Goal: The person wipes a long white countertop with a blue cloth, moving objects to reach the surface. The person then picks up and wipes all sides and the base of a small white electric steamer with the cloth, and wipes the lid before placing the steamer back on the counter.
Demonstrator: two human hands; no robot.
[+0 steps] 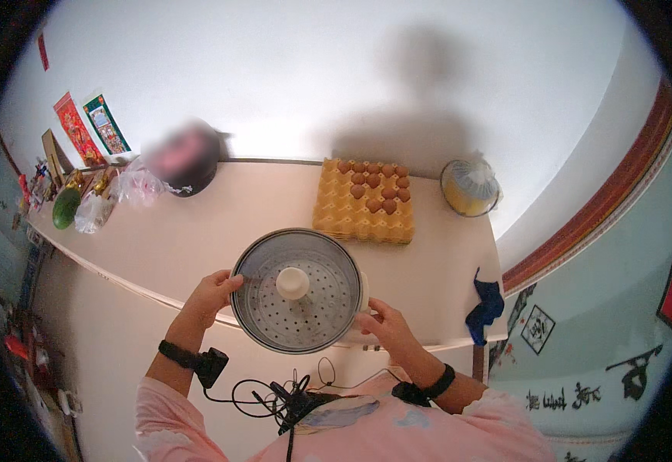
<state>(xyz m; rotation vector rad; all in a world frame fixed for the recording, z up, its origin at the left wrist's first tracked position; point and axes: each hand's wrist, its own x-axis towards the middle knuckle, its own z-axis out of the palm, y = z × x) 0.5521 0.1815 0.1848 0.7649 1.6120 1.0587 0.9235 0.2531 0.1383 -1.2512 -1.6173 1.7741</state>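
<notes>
A round steamer pot point(267, 320) with a glass lid is held between my two hands at the table's front edge. Through the lid I see a perforated metal steamer tray point(318, 320). A cream knob point(292, 283) stands at the lid's middle. My left hand point(212, 294) grips the left side of the pot, thumb on the rim. On the opposite side, my right hand point(388, 323) holds the pot by its cream handle point(365, 291). Whether the pot's base touches the table is hidden.
Behind the pot, a stacked egg tray point(336, 213) carries several brown eggs point(389, 206). A plastic-covered bowl point(469, 196) sits at the back right, and dark blue cloth point(486, 306) lies by the right edge. Plastic bags point(140, 185) and a green melon point(67, 208) occupy the left end. Black cables point(295, 395) hang before my chest.
</notes>
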